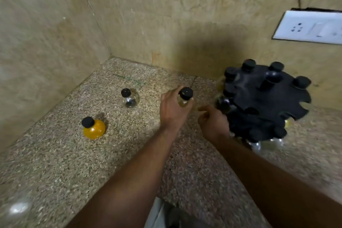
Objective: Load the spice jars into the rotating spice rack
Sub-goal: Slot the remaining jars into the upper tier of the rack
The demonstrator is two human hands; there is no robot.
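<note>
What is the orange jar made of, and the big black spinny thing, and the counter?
The orange jar looks like clear glass or plastic, shiny, with orange powder showing through and a matte black cap. The spice rack seems matte black plastic, though it is blurred. The counter looks like polished speckled stone, with a glare spot.

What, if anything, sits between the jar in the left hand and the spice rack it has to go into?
The right hand does: it hangs between the held jar in the left hand and the rack, close to the rack's near edge. No jar or other object lies on the counter in that gap.
</note>
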